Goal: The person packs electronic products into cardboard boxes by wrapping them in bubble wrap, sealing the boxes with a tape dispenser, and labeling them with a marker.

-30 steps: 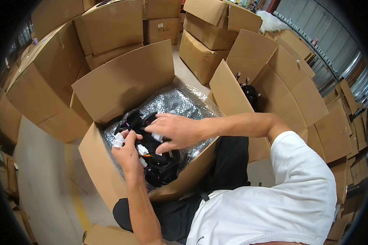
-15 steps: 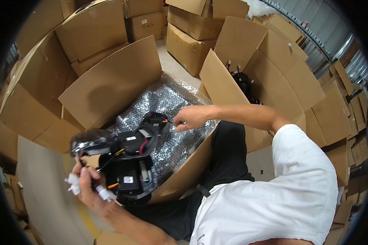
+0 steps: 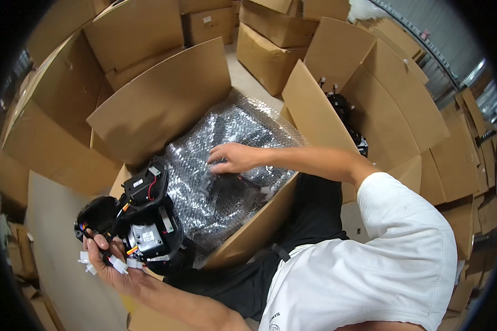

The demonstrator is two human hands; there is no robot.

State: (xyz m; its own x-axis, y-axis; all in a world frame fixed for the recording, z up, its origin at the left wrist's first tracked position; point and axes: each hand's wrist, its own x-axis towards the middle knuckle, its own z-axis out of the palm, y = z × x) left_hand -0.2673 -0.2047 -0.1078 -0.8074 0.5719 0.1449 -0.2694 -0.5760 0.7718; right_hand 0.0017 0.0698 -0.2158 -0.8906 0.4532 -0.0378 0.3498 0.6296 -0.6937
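Note:
My left hand [image 3: 107, 256] is closed round the cable bundle of a black motor assembly [image 3: 149, 215], at the left edge of a carton. The assembly has black plastic housings, boxy motors with white labels, and red and yellow wires. White plug connectors [image 3: 119, 265] hang out between my fingers. Over the carton's silvery bubble wrap [image 3: 196, 187], my right hand [image 3: 234, 158] reaches in with thumb and fingers apart, touching or just above the wrap. Under that hand a dark shape shows through the plastic, and a thin cable with a white plug [image 3: 266, 190] lies beside it.
A second open carton [image 3: 395, 105] at the right holds more black parts [image 3: 342, 107] with cables. One raised flap [image 3: 165, 94] stands behind the wrap. Stacked cartons [image 3: 268, 58] line the back, and another open box [image 3: 55, 110] is at the left.
The motor assembly has moved left and down toward me, off the middle of the bubble wrap. My right hand has shifted left across the wrap, and its fingers have spread.

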